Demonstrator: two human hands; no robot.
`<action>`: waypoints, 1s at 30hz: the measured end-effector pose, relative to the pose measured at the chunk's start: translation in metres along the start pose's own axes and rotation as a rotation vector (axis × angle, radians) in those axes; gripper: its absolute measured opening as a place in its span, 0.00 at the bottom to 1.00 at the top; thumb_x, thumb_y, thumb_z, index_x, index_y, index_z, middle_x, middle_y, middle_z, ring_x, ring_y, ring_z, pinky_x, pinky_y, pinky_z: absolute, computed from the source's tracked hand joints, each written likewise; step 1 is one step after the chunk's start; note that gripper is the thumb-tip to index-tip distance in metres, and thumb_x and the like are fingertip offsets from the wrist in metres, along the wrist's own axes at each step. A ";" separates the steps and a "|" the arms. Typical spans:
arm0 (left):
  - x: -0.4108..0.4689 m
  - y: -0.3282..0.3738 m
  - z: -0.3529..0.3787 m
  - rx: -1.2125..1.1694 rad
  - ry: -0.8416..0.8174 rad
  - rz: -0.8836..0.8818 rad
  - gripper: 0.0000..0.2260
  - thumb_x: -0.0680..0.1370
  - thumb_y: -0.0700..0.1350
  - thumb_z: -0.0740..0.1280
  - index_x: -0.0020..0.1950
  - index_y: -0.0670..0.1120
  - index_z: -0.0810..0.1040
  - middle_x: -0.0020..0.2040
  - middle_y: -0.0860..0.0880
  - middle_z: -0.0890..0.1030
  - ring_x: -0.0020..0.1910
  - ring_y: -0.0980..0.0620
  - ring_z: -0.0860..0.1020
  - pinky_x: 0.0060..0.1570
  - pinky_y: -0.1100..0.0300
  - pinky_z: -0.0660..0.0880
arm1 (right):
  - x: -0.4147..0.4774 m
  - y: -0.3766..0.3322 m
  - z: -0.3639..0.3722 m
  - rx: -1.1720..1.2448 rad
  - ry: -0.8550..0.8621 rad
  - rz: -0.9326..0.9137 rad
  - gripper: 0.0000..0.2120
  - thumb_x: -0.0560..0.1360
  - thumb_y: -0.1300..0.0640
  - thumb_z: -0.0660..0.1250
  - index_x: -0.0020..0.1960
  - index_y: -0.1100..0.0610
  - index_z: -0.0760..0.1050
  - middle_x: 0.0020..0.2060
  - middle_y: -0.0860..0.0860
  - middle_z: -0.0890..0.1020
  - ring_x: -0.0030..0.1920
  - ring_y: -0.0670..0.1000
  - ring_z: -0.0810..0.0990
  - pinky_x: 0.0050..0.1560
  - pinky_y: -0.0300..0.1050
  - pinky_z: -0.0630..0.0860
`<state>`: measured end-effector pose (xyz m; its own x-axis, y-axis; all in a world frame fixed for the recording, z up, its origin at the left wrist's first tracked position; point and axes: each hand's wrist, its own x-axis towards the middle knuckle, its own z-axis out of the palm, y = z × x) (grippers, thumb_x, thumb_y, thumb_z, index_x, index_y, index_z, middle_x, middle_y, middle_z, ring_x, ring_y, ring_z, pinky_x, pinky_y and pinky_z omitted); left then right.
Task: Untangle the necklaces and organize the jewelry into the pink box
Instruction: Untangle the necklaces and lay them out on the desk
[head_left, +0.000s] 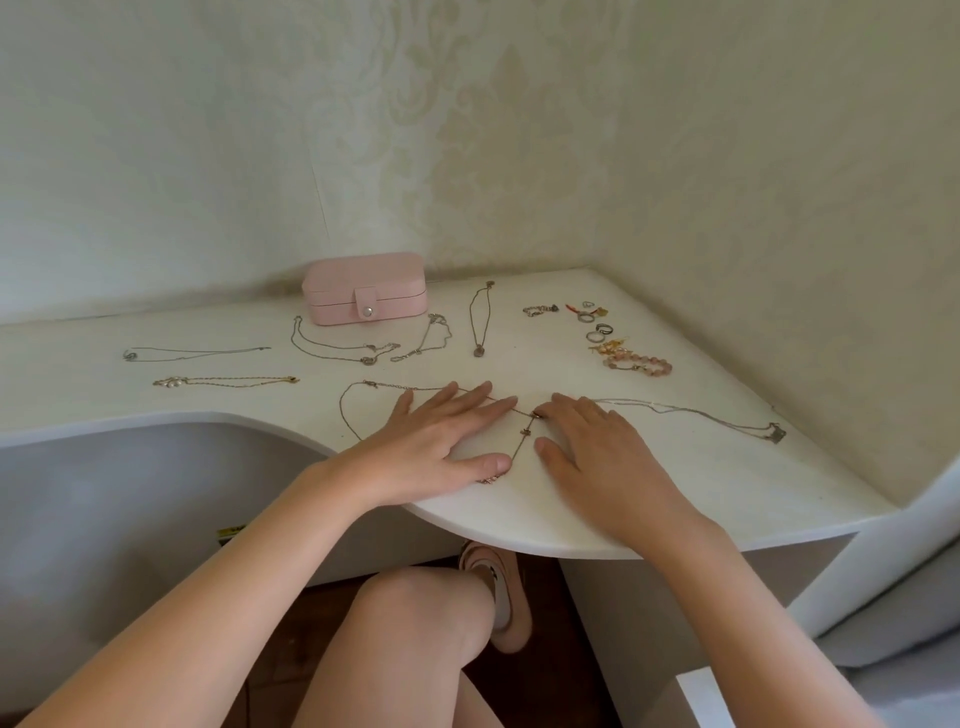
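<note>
The pink box (364, 287) stands closed at the back of the white table (675, 483). My left hand (441, 441) lies flat with straight fingers on a thin chain necklace (347, 415) near the front edge. My right hand (597, 452) rests beside it, fingertips at the small pendant knot (527, 431) where chains meet. A silver necklace (727, 418) runs off to the right. Several other necklaces lie spread out: one (197, 353) at far left, one (228, 382) below it, one (337, 351) and another (423, 340) before the box, and one (478, 322) upright in the middle.
Rings (597, 327), a small chain bracelet (540, 310) and a pink bead bracelet (639, 362) lie at the back right. Wallpapered walls close the corner behind. The table's curved front edge sits just under my wrists; my knee and a shoe (498, 597) show below.
</note>
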<state>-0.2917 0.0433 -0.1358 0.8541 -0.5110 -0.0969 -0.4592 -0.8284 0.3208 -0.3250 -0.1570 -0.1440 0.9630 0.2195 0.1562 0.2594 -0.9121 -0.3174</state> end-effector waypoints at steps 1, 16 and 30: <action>0.001 0.000 -0.002 -0.009 -0.020 -0.007 0.30 0.74 0.69 0.55 0.73 0.69 0.47 0.77 0.62 0.44 0.76 0.57 0.40 0.73 0.45 0.36 | 0.000 0.000 0.000 -0.004 -0.011 -0.003 0.21 0.81 0.48 0.50 0.73 0.50 0.59 0.75 0.49 0.60 0.75 0.50 0.55 0.74 0.47 0.51; 0.007 0.006 -0.010 0.118 -0.167 -0.244 0.50 0.58 0.79 0.52 0.75 0.64 0.37 0.76 0.56 0.35 0.75 0.48 0.34 0.70 0.35 0.37 | -0.018 0.007 -0.005 -0.017 -0.035 0.024 0.24 0.81 0.43 0.49 0.75 0.47 0.55 0.75 0.42 0.57 0.75 0.48 0.51 0.75 0.48 0.46; 0.003 0.019 -0.008 0.152 -0.216 -0.286 0.52 0.56 0.80 0.52 0.74 0.63 0.34 0.76 0.51 0.32 0.75 0.42 0.33 0.70 0.33 0.38 | 0.037 0.000 -0.024 -0.014 0.019 -0.120 0.10 0.76 0.51 0.65 0.56 0.52 0.78 0.54 0.48 0.76 0.54 0.49 0.75 0.52 0.43 0.71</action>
<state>-0.2954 0.0278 -0.1221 0.8893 -0.2776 -0.3635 -0.2549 -0.9607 0.1101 -0.2913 -0.1567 -0.1160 0.9234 0.3211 0.2105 0.3719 -0.8844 -0.2820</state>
